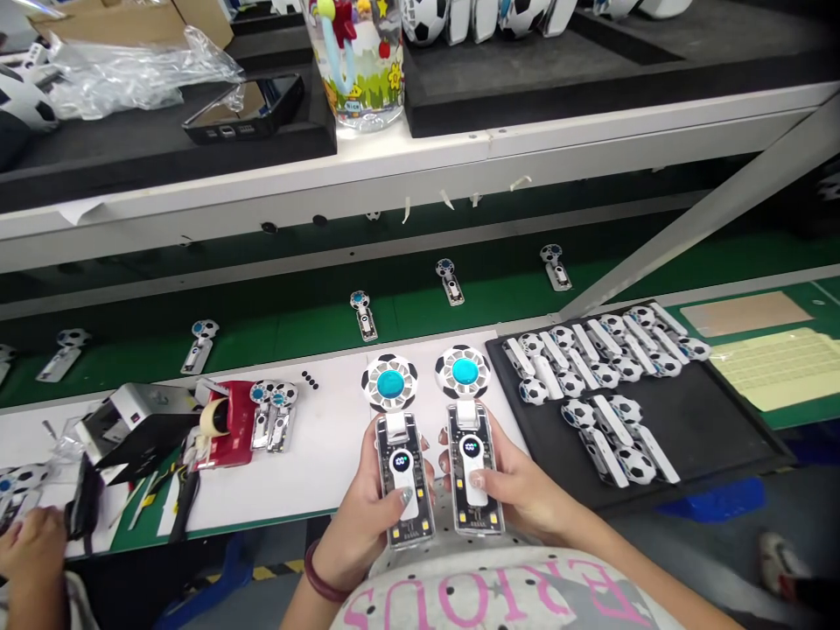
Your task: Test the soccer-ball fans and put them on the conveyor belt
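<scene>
Head view: left hand clenched round a clear-cased handheld fan, right hand clenched round a second clear-cased fan. Both fans stand upright, side by side and just apart, with their blue-centred heads pointing away from the person, just left of the black tray. The right fan's head sits almost at the tray's edge.

The tray holds white fan handles with football-pattern heads. Left of the tray: a red box with a masking tape roll and smaller fans beside it. Further left, a boxy black-and-silver device partly blocks the bench. Beyond the tray, a green conveyor belt carries more fans, spaced apart.

Co-worker's hand is at bottom left, well apart, cut off by the frame; what it holds is hard to make out. Fingers partly hidden behind the casings. The right fan's display is too blurred to read for certain.
</scene>
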A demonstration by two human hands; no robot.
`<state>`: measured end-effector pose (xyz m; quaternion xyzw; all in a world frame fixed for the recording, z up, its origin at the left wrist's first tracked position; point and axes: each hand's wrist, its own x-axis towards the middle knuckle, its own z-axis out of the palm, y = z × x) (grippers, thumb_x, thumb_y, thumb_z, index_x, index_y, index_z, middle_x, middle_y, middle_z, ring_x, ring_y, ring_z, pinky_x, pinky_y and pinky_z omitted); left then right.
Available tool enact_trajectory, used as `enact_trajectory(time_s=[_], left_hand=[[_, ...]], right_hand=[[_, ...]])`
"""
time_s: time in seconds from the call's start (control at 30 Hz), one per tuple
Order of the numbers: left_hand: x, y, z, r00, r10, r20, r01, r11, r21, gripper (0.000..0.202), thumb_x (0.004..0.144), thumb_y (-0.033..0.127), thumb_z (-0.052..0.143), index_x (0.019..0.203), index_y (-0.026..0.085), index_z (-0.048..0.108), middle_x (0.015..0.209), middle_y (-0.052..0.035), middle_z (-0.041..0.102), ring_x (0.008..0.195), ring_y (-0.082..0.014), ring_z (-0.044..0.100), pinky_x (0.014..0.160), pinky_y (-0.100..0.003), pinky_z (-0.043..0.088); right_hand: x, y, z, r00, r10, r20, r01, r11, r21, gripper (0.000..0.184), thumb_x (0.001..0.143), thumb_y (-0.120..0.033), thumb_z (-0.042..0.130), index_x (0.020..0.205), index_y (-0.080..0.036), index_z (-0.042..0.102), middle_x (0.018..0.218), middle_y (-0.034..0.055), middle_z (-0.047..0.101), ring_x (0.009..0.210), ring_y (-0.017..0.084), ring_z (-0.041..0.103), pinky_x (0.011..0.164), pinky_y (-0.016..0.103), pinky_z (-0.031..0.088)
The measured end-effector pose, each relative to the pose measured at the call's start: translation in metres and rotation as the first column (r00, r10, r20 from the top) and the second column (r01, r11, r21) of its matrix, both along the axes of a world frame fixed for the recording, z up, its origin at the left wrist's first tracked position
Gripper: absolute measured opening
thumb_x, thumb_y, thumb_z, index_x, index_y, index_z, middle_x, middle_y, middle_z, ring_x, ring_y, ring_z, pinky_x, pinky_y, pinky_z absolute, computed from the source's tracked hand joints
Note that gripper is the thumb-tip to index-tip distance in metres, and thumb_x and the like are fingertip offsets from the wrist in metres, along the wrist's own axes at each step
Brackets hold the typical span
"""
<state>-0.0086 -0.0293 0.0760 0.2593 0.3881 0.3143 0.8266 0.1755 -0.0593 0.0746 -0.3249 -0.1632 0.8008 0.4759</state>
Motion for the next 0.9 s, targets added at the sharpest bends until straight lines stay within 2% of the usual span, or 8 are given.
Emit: enact_trajectory(time_s=[0.13,0.3,0.5,0.6,0.7,0.8,0.9], left_hand=[[0.0001,-0.0015,-0.0012,1.0,0.002,0.002,-0.002,1.0,0.002,0.088,0.064,0.029,0.073,0.134,0.034,0.019,0.109,-0.0085,0.057,0.097,-0.0262,0.057,0.085,-0.037,0.044],[0.0002,-0.0027,-0.0023,0.999,0.034,-0.026,-0.034,0.999,0.014,0.088,0.06,0.029,0.075,0.134,0.032,0.026,0.109,-0.0089,0.058,0.095,-0.0261,0.057,0.086,-0.037,0.043],[-0.0011,-0.0039,-0.0039,1.0,-0.021,-0.001,0.021,1.0,-0.012,0.088,0.06,0.033,0.074,0.134,0.031,0.026,0.091,-0.0072,0.062,0.077,-0.0234,0.06,0.076,-0.038,0.046],[0.0004,-0.0041,-0.0023,1.0,-0.02,0.021,0.02,1.0,-0.002,0.085,0.062,0.034,0.073,0.133,0.03,0.026,0.086,-0.0065,0.061,0.068,-0.0203,0.059,0.069,-0.034,0.046],[0.0018,-0.0033,0.0002,0.997,-0.039,0.065,0.037,0.999,0.027,0.083,0.066,0.033,0.07,0.133,0.031,0.021,0.081,-0.0056,0.059,0.064,-0.0183,0.057,0.06,-0.03,0.045],[0.0006,-0.0016,0.0016,0.995,-0.055,0.085,0.051,0.997,0.051,0.081,0.067,0.033,0.07,0.131,0.032,0.02,0.081,-0.0047,0.057,0.063,-0.0179,0.056,0.058,-0.03,0.045],[-0.0023,-0.0011,0.0011,0.995,-0.03,0.094,0.022,0.996,0.089,0.074,0.067,0.035,0.07,0.126,0.033,0.026,0.092,-0.0059,0.056,0.065,-0.0162,0.056,0.056,-0.028,0.044]], right_hand=[[-0.0016,0.0,-0.0007,0.999,-0.023,0.026,0.022,1.0,0.006,0.081,0.068,-0.026,0.069,0.132,-0.031,0.019,0.09,0.002,0.06,0.078,0.019,0.059,0.072,0.035,0.046],[-0.0019,-0.0011,-0.0029,0.999,-0.025,0.037,0.025,1.0,0.006,0.077,0.068,-0.024,0.067,0.13,-0.03,0.022,0.092,0.003,0.061,0.079,0.019,0.059,0.074,0.035,0.046],[-0.0003,-0.0025,-0.0018,0.999,-0.018,0.045,0.018,1.0,-0.008,0.074,0.069,-0.024,0.067,0.128,-0.029,0.023,0.093,0.0034,0.061,0.078,0.018,0.059,0.072,0.034,0.046],[0.0008,-0.0026,-0.0011,0.999,0.005,0.052,-0.005,1.0,0.005,0.076,0.069,-0.025,0.068,0.129,-0.03,0.021,0.09,0.0025,0.061,0.08,0.019,0.059,0.073,0.036,0.046],[0.0027,-0.0025,-0.002,0.997,0.032,0.069,-0.034,0.999,0.033,0.079,0.07,-0.024,0.068,0.13,-0.031,0.017,0.099,0.0029,0.058,0.085,0.018,0.058,0.076,0.033,0.044],[0.0043,-0.0023,-0.0037,0.997,0.054,0.058,-0.057,0.997,0.057,0.079,0.071,-0.026,0.067,0.131,-0.031,0.016,0.096,0.0022,0.057,0.081,0.017,0.057,0.073,0.031,0.044],[0.0051,-0.0036,-0.0063,0.997,0.059,0.055,-0.063,0.995,0.076,0.08,0.071,-0.026,0.068,0.131,-0.031,0.016,0.094,0.0019,0.057,0.074,0.014,0.056,0.065,0.028,0.044]])
